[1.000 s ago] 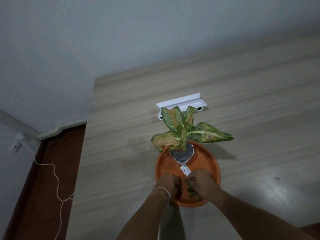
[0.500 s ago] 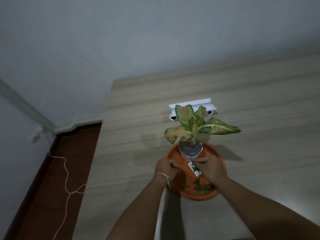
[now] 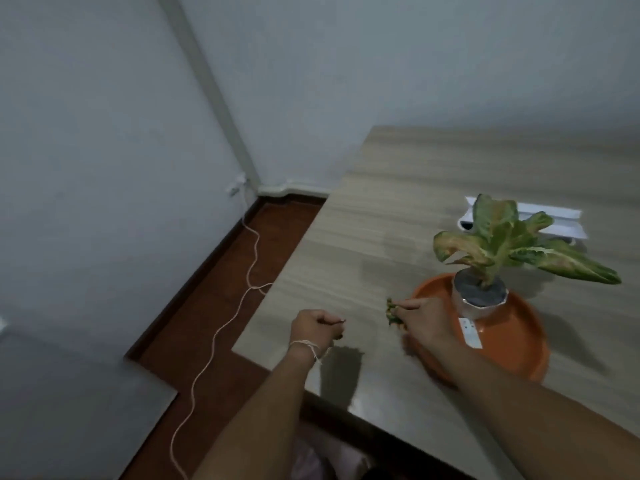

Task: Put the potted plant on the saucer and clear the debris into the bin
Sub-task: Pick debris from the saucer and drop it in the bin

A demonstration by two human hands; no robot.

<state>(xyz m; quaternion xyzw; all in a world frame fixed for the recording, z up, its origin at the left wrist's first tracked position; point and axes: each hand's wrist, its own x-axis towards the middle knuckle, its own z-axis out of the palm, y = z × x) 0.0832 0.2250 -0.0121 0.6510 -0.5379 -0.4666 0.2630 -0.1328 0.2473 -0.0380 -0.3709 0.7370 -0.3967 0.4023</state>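
Both hands have left the round orange plastic saucer [image 3: 519,344]; right hand [image 3: 424,320] pinches green leaf debris [image 3: 393,313], left hand [image 3: 317,329] fisted, contents unclear, over the table's left edge.

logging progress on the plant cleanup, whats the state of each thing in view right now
green-and-pink leafy plant in a white pot: upright on the saucer
round orange saucer: flat on the wooden table
green leaf debris: pinched in the right hand
left hand: closed fist, contents hidden
white cord: trailing across the floor

One head view, looking down and forward over the table [image 3: 398,216] corner, close above both forearms.
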